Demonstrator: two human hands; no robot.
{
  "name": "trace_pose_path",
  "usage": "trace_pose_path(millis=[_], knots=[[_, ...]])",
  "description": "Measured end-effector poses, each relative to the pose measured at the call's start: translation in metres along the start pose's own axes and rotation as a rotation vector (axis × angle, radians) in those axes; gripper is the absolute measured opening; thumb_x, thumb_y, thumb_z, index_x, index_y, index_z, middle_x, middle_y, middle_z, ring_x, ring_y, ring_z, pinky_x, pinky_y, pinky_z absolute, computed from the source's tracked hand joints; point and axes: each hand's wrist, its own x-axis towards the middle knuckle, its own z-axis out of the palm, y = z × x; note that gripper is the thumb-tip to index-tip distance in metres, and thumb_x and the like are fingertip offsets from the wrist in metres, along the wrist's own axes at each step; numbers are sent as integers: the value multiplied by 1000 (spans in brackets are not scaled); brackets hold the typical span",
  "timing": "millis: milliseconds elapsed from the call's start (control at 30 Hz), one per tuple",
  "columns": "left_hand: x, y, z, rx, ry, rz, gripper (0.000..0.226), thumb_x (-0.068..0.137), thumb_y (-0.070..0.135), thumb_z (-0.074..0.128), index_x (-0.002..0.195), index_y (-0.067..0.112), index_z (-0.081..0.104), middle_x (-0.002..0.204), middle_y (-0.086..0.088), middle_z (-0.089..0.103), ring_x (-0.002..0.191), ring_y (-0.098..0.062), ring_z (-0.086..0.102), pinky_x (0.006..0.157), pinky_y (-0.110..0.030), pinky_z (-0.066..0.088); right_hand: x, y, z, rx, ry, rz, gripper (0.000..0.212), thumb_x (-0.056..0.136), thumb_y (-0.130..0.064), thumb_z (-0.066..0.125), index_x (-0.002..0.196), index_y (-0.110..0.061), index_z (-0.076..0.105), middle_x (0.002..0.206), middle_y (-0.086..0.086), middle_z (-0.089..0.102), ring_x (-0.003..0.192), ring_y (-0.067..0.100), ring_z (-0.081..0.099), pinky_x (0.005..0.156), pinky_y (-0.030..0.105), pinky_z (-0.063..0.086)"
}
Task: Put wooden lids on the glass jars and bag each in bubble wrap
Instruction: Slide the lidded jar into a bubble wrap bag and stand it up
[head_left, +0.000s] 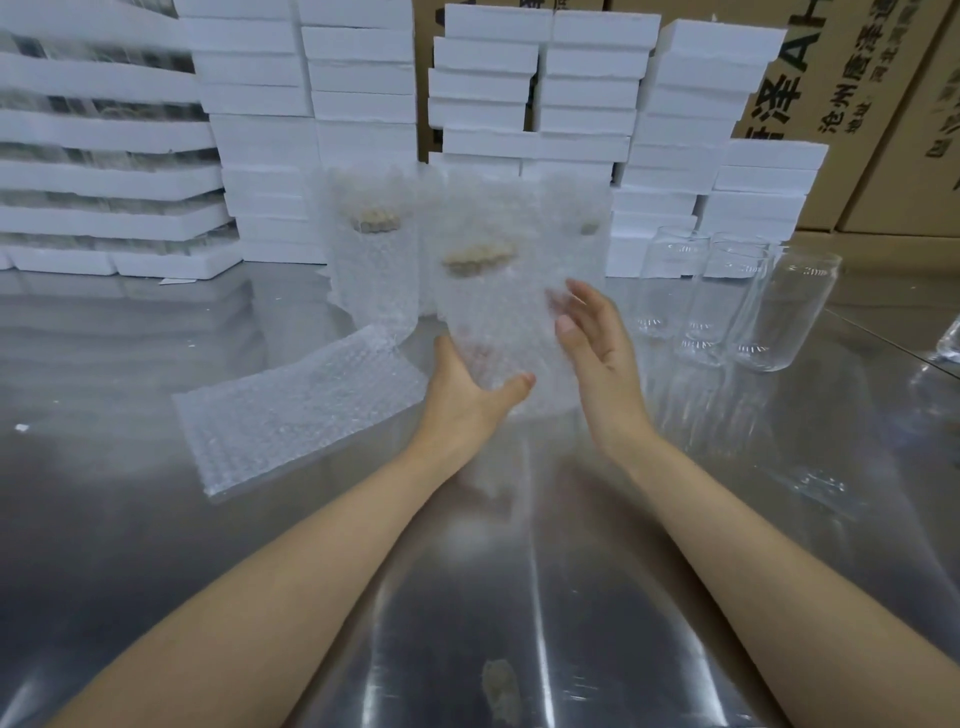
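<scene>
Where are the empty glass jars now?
In the head view, the empty glass jars stand on the metal table, right of the right hand, before the white foam boxes.

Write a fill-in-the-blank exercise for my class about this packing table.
The left hand holds a jar wrapped in ___ wrap. The right hand beside it is ___, holding nothing. The bare glass jars stand on the ___ side of the table.
Missing: bubble; open; right.
</scene>
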Motion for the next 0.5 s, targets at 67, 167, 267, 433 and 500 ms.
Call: trace_pose_path(millis=[67, 167, 267, 433, 500], knots=[[8, -1, -8, 33, 126, -5, 61, 74, 29, 79, 118, 23, 37, 108, 14, 55, 99, -5, 56, 69, 3, 34, -8, 8, 9, -161, -17, -42, 43, 98, -11, 54, 136, -25, 39, 145, -4, 43, 136, 4, 39, 113, 18, 28], [21, -4, -23, 87, 294, 87, 69, 72, 29, 80, 124, 13, 37, 123, 1, 53, 115, -14, 53, 91, -13, 40, -9, 21, 23, -381, 20, -177, 42, 94, -12, 57, 134, -15, 46, 137, 5, 42, 133, 15, 38, 114, 24, 27], [35, -12, -30, 200, 395, 116, 87, 71, 40, 79, 138, 8, 34, 135, -6, 45, 126, -18, 45, 102, -29, 40, -1, 32, 34, -493, -106, -173, 34, 91, -4, 58, 126, -8, 57, 128, 6, 49, 125, 13, 44, 108, 18, 31], [57, -25, -24, 359, 416, 71, 101, 74, 54, 72, 150, 16, 19, 147, -1, 33, 136, -16, 32, 95, -20, 26, 18, 49, 59, -507, -178, -7, 46, 95, -9, 55, 139, -8, 46, 146, 5, 39, 134, 12, 39, 112, 28, 34], [64, -29, -21, 404, 418, 81, 100, 74, 55, 71, 150, 18, 18, 147, -1, 33, 135, -16, 33, 93, -22, 28, 27, 54, 64, -470, -164, 53, 48, 95, -11, 52, 142, -9, 41, 148, 3, 38, 135, 13, 39, 112, 33, 36]])
